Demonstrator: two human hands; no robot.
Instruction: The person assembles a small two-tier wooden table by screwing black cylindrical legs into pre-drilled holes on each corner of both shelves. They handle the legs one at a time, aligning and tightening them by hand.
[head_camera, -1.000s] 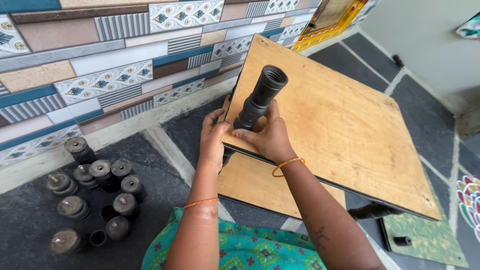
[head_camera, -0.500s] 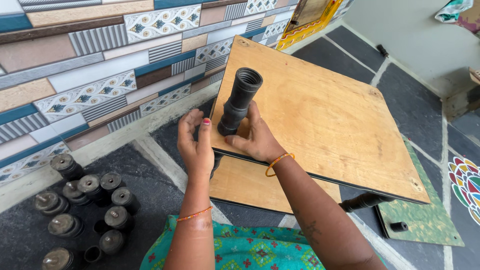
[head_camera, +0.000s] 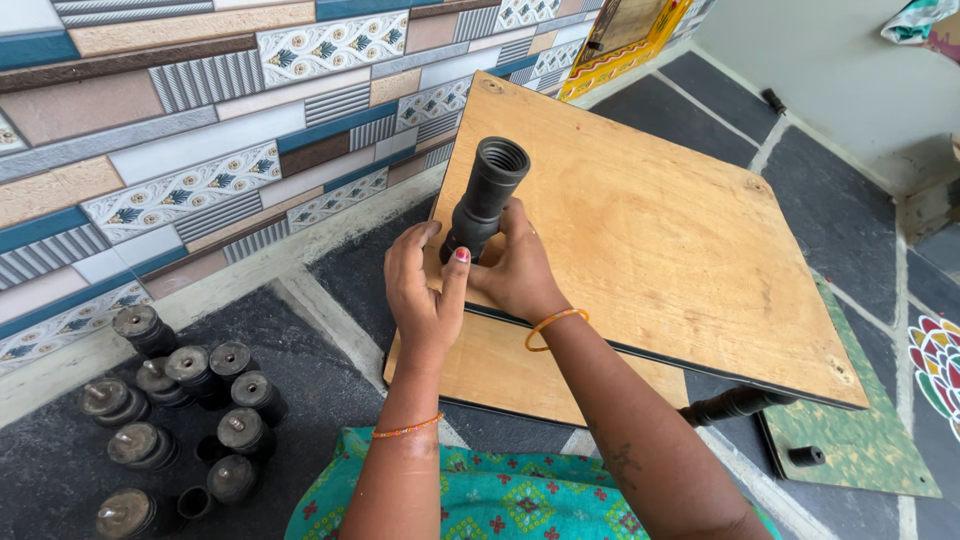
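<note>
So, the black threaded leg (head_camera: 484, 205) sits just above the middle of the frame, standing tilted on the near-left corner of the plywood board (head_camera: 640, 230), open hollow end pointing up toward the top of the frame. Compared with a second ago, it looks a bit more upright and closer to the board's corner, and our view has slid slightly so the board fills more of the right side.

Our right hand (head_camera: 520, 270) is wrapped around the base of the leg, fingers curled and grasping it low down. Our left hand (head_camera: 425, 285) has changed the most: half a second ago it was raised off with fingers spread, now it's back in at the leg's base, thumb up against it and fingers loosely bent rather than clenched. Can't quite tell if the left one is truly gripping or just steadying. To us that reads like a re-grip between twists, so the leg is probably still going in and isn't seated yet.

Moving outward, a second plywood sheet (head_camera: 520, 370) lies under the board toward the bottom middle, and another dark turned leg (head_camera: 735, 405) pokes out beneath at the lower right. Lower left there's a cluster of black leg pieces (head_camera: 180, 410) standing on the dark stone floor (head_camera: 330, 270). The patterned tile wall (head_camera: 200, 150) runs across the upper left, and a green mat (head_camera: 860, 450) lies at the lower right.
</note>
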